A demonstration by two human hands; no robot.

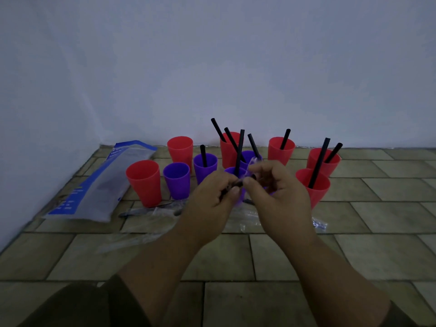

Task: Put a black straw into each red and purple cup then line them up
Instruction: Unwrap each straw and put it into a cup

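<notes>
Red and purple cups stand on the tiled floor near the wall. The near-left red cup (pixel 143 181), the red cup behind it (pixel 180 148) and a purple cup (pixel 176 179) hold no straw. Black straws stick out of the other cups, such as the right red cup (pixel 315 185) and a purple cup (pixel 205 165). My left hand (pixel 210 204) pinches a black straw (pixel 236 185) in front of the middle cups. My right hand (pixel 279 197) grips the clear wrapper (pixel 254 161) at the straw's tip. The hands hide part of a purple cup.
A blue and clear plastic bag (pixel 99 185) lies at the left by the wall. Empty clear wrappers (pixel 151 223) and some wrapped straws litter the floor in front of the cups. The wall stands right behind the cups.
</notes>
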